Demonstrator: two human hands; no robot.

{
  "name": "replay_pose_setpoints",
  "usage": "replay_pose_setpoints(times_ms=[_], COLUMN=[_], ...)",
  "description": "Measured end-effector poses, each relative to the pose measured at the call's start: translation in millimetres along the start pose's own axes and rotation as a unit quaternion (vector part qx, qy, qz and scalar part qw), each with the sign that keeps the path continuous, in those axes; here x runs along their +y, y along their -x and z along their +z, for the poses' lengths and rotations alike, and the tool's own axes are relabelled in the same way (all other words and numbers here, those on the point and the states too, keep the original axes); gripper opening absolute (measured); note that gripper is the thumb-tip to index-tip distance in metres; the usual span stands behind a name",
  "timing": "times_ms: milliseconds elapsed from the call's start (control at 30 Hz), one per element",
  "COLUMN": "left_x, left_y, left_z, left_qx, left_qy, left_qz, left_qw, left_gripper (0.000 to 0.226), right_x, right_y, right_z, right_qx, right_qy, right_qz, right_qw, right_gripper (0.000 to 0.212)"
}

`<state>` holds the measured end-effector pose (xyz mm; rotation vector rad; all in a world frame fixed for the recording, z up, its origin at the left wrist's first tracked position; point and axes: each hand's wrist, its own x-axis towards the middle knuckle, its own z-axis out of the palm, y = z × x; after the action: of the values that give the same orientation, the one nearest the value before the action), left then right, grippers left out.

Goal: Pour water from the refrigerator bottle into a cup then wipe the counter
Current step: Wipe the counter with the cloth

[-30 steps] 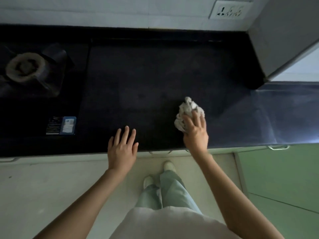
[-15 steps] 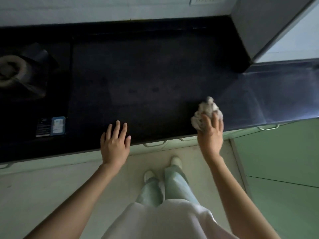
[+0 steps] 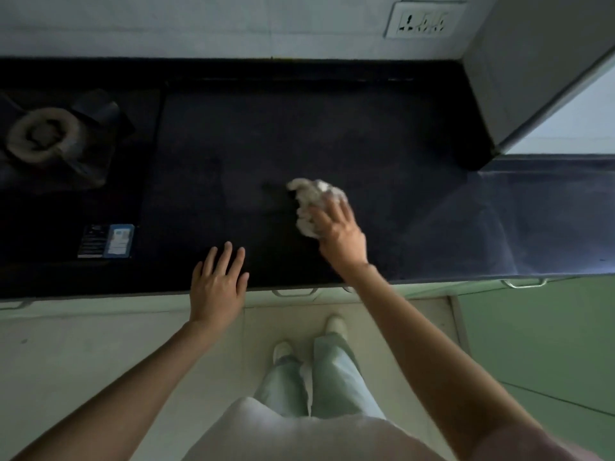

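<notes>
Wiping mid-frame, the right hand (image 3: 337,232) curls its fingers (image 3: 327,216) round a crumpled cloth (image 3: 312,199) on the bench (image 3: 332,134); the left hand (image 3: 218,281) rests flat and empty at the edge, likely bracing.

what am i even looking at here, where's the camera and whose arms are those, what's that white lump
There is no machine here. The camera sits on a person's head and looks forward and down, so the two bare arms reaching up from the bottom of the picture are the wearer's own, with their legs and shoes below.

They stand at a dark kitchen counter. The right hand grips a crumpled white cloth and presses it to the counter, which fits wiping. The left hand lies flat with straight fingers at the counter's front edge and holds nothing.

At far left is a gas stove burner, and in front of it a small dark and blue label or card, too small to read. A wall socket sits on the wall above. No bottle or cup is in view.
</notes>
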<state>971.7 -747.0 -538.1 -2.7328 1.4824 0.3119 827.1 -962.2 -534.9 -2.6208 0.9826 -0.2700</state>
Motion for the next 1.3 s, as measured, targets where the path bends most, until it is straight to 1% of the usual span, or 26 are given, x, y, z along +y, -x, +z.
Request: replay_pose_setpoints(times_ms=[100,133,200,267,333,433,500,533,567,600,633,667,733,767,800,833,900,967,1067,1167,1200,1233,1300], left_x=[-0.9,-1.6,-2.2,-1.6,-1.4,-1.0,-0.9,-1.7,-2.8,-3.7,-4.1,-3.8,-2.5,-2.0,-2.1,-2.7,-3.5,-2.2,-1.1,-0.5,0.3,0.5,0.7], left_y=[-1.1,-1.3,-0.8,-0.3,-0.9,-1.2,-0.7,-0.2,-0.9,-1.7,-3.0,-4.0,-3.3,-2.5,-2.0,-1.6,-0.9,0.3,0.7,0.3,0.3,-0.1,-0.4], left_z=[-0.7,-0.9,-0.9,-1.2,-1.3,-0.1,2.7,4.5,5.9,6.4,6.7,7.6,10.1,11.3,11.7,11.6,10.2,10.4,11.9,13.3,13.0,12.7,12.9], left_qx=[-0.001,-0.001,0.001,0.000,-0.005,-0.012,-0.002,0.007,0.017,0.027,0.035,0.041,0.045,0.046,0.046,0.047,0.049,0.051,0.053,0.048,0.047,0.049,0.053], left_qy=[-0.001,-0.003,-0.005,-0.005,-0.009,-0.013,-0.010,-0.010,-0.012,-0.013,-0.012,-0.010,-0.008,-0.009,-0.009,-0.009,-0.008,-0.010,-0.009,-0.008,-0.008,-0.010,-0.013], left_qz=[-0.002,-0.001,0.000,0.000,-0.002,-0.003,-0.005,-0.003,0.000,0.004,0.008,0.008,0.003,0.000,-0.002,-0.005,-0.012,-0.014,-0.015,-0.022,-0.023,-0.023,-0.024], left_qw=[1.000,1.000,1.000,1.000,1.000,1.000,1.000,1.000,1.000,1.000,0.999,0.999,0.999,0.999,0.999,0.999,0.999,0.999,0.998,0.999,0.999,0.998,0.998], left_gripper=[0.055,0.055,0.054,0.054,0.053,0.053,0.051,0.050,0.049,0.049,0.048,0.048,0.047,0.047,0.047,0.047,0.047,0.046,0.047,0.047,0.047,0.047,0.047], right_x=[80.5,97.4,108.2,91.5,55.9,-19.9,-63.6,-73.7,-72.5,-62.5,-44.6,-23.4,24.0,44.7,58.8,63.0,46.3,6.6,-74.0,-153.4,-171.4,-183.9,-190.4], right_y=[-34.0,-40.8,-51.6,-62.6,-77.6,-92.5,-95.5,-98.8,-108.2,-120.0,-134.5,-149.0,-178.1,-190.8,-201.3,-208.0,-214.3,-215.2,-212.6,-204.3,-203.8,-208.0,-227.6], right_z=[-40.0,-50.7,-58.4,-53.7,-37.3,-4.1,14.4,20.2,24.3,23.8,21.8,16.7,2.1,-4.9,-10.9,-16.2,-13.7,0.9,29.9,57.7,65.5,72.8,81.7], right_qx=[0.016,0.013,-0.008,-0.029,-0.051,-0.094,-0.131,-0.144,-0.149,-0.142,-0.129,-0.111,-0.060,-0.049,-0.051,-0.061,-0.080,-0.101,-0.141,-0.176,-0.179,-0.180,-0.187], right_qy=[0.010,0.020,0.041,0.051,0.050,0.034,0.043,0.048,0.045,0.037,0.029,0.018,-0.008,-0.006,0.015,0.045,0.087,0.094,0.069,0.089,0.088,0.076,0.048], right_qz=[0.174,0.208,0.216,0.183,0.128,-0.020,-0.134,-0.176,-0.205,-0.215,-0.210,-0.182,-0.069,-0.007,0.045,0.079,0.092,0.044,-0.093,-0.248,-0.282,-0.302,-0.310], right_qw=[0.985,0.978,0.976,0.981,0.989,0.995,0.981,0.973,0.966,0.965,0.969,0.977,0.996,0.999,0.998,0.994,0.989,0.989,0.983,0.948,0.938,0.933,0.931], right_gripper=[0.060,0.060,0.064,0.068,0.071,0.069,0.071,0.072,0.071,0.070,0.067,0.065,0.058,0.056,0.057,0.063,0.073,0.073,0.068,0.071,0.072,0.072,0.069])
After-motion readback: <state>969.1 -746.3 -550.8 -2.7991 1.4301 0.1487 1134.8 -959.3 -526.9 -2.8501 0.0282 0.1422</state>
